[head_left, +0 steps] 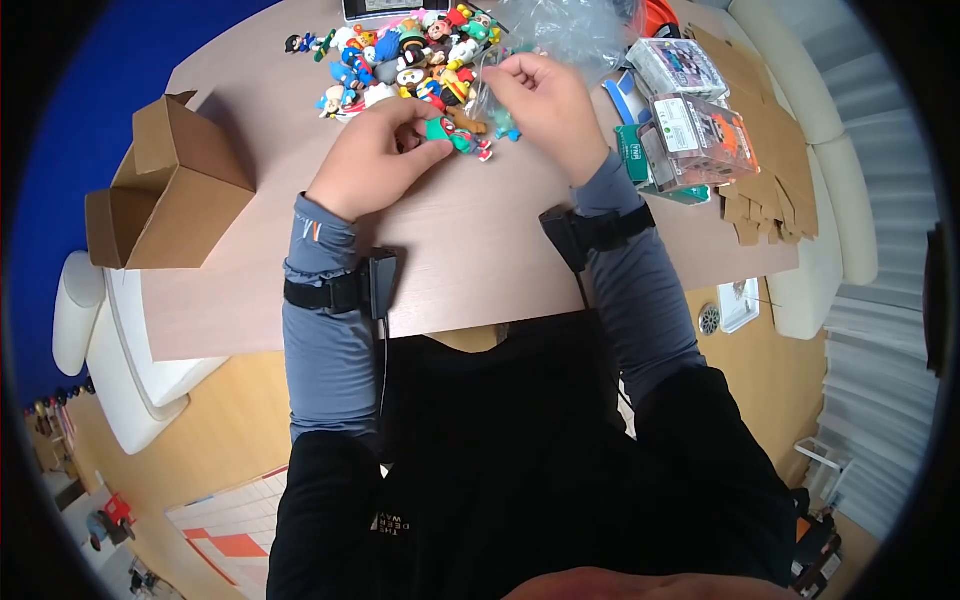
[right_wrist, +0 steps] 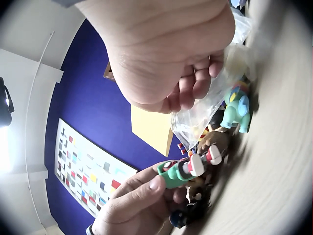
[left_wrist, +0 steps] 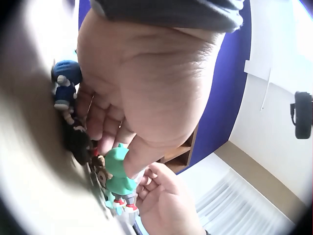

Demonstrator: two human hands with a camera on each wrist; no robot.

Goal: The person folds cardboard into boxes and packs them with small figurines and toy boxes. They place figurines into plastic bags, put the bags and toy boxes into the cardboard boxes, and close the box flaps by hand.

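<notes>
My left hand [head_left: 372, 160] holds a small toy figure [head_left: 452, 132] in a green hood, pinched between thumb and fingers. Its red-and-white shoes [right_wrist: 197, 165] point toward the right hand in the right wrist view. A little to the right, my right hand [head_left: 552, 105] grips a small clear plastic bag [right_wrist: 195, 121] with curled fingers. Below that hand, a mint-green toy figure [right_wrist: 236, 111] sits on the table beside the bag. A brown toy [right_wrist: 215, 140] lies close behind the green-hooded figure.
A heap of colourful toy figures [head_left: 410, 75] lies beyond my hands, with a large clear plastic bag [head_left: 575, 40] behind. An open cardboard box [head_left: 200, 205] stands left. Packaged toy boxes [head_left: 680, 135] and flattened cardboard [head_left: 775, 190] are at the right.
</notes>
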